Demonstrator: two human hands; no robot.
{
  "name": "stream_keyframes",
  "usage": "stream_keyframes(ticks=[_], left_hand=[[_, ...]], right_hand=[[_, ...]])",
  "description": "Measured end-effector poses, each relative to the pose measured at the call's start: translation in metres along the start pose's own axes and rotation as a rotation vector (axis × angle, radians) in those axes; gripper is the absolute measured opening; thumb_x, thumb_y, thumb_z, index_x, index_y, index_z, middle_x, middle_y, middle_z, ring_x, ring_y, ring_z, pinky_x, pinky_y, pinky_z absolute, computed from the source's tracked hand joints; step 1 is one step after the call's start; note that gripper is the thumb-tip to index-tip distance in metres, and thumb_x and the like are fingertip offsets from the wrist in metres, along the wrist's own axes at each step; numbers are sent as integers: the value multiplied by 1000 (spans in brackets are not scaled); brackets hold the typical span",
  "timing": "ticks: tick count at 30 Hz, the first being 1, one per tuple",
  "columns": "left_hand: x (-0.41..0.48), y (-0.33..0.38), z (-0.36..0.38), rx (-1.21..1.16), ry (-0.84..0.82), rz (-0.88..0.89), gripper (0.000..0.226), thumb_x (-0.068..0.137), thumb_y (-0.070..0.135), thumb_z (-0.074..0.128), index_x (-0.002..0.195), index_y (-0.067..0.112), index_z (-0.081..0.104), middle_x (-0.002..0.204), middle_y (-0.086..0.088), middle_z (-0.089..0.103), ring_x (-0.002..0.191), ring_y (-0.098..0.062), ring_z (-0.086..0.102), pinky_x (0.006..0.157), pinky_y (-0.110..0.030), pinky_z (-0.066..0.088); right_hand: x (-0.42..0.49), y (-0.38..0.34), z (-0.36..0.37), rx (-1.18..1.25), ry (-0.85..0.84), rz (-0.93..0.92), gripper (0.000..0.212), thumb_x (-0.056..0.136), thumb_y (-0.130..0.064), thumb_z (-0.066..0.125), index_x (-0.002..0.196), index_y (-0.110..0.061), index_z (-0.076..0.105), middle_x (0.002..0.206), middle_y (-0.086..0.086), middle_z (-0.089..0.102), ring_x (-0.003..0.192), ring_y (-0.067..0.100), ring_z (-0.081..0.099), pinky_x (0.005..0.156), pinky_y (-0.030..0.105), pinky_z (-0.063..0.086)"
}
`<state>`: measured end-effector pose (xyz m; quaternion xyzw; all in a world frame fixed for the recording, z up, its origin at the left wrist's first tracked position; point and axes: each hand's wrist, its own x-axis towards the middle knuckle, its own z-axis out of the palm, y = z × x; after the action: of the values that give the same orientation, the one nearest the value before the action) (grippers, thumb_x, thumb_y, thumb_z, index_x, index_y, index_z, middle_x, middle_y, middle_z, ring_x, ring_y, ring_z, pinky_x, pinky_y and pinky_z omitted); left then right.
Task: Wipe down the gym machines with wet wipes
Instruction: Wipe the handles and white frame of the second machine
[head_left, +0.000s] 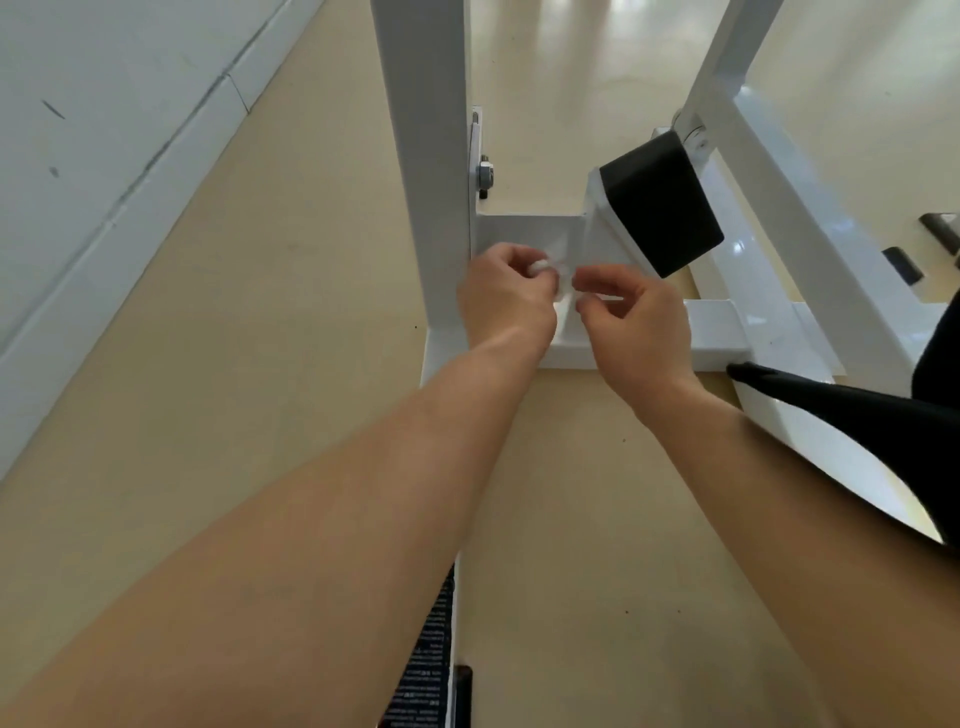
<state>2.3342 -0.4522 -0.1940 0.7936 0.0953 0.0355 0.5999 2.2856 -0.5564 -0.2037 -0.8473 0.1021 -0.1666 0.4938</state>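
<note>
- While my left hand (506, 304) curls round a wadded, crumpled white wet wipe (543, 267), my right hand (641, 332) pinches its thin loose edge.
- Just behind them: the glossy white square-tube machine frame (421, 182).
- Farther back, a boxy matte black pad (660, 202).

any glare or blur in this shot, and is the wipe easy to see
Head view: bright glare streaks the floor and sheens the white frame; the wide angle bows the wall; the white wipe pinched between left hand and right hand is soft and blends into the frame.
</note>
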Motion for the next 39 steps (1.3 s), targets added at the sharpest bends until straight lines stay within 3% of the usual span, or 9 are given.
stream_keyframes(ticks=[4,9,12,16,19,21,25,30,39], left_hand=[[4,13,17,46,188,85,24,99,20,54,86,13,72,72,4,66,66,-10,58,63,-20,37],[0,9,34,-27,168,84,22,101,16,56,114,15,73,105,3,74,98,-10,66,82,-13,44],[9,18,39,-93,183,47,4,93,18,69,93,20,66,85,9,68,81,-9,66,71,-13,46],[17,18,40,-117,198,-12,19,85,24,78,78,25,60,74,11,67,69,-9,66,64,-21,49],[22,8,41,-36,160,-45,22,85,25,78,72,25,60,72,11,67,72,-12,67,64,-23,50],[22,3,39,26,121,-108,18,85,28,78,75,24,64,71,9,65,71,-15,66,63,-23,46],[15,2,40,7,121,-144,10,87,26,76,91,17,73,75,6,64,71,-16,63,64,-22,44],[17,18,37,-74,227,28,11,89,23,74,82,20,67,68,15,60,70,-7,62,68,-16,46],[15,-5,41,-19,223,-114,6,91,24,70,91,18,68,77,11,59,77,-12,57,71,-21,40]], right_hand=[[5,4,-9,-40,35,-3,21,97,-11,59,111,-20,72,106,-9,70,93,6,64,83,16,51],[5,14,-20,-74,72,-7,22,94,-8,57,104,-19,74,99,-8,70,87,9,65,72,13,46],[5,15,-27,-92,31,9,25,93,-5,55,103,-17,74,98,-5,70,90,13,65,73,16,47],[10,17,-35,-100,23,51,27,92,-6,53,96,-23,73,93,-4,70,94,17,66,85,31,53],[10,18,-36,-115,18,62,25,94,-7,53,99,-21,73,95,-1,71,95,17,65,82,27,52],[10,17,-35,-140,4,66,25,95,-7,53,103,-19,74,97,0,71,95,16,64,75,19,47],[7,18,-34,-167,-20,88,26,94,-5,53,102,-19,74,97,-3,68,94,14,62,81,23,46],[5,22,-31,-162,-20,100,27,91,-5,53,99,-19,75,93,-5,69,91,15,64,78,23,45],[3,23,-40,-210,-62,146,26,93,-10,53,100,-21,76,100,-5,68,91,17,63,77,27,46]])
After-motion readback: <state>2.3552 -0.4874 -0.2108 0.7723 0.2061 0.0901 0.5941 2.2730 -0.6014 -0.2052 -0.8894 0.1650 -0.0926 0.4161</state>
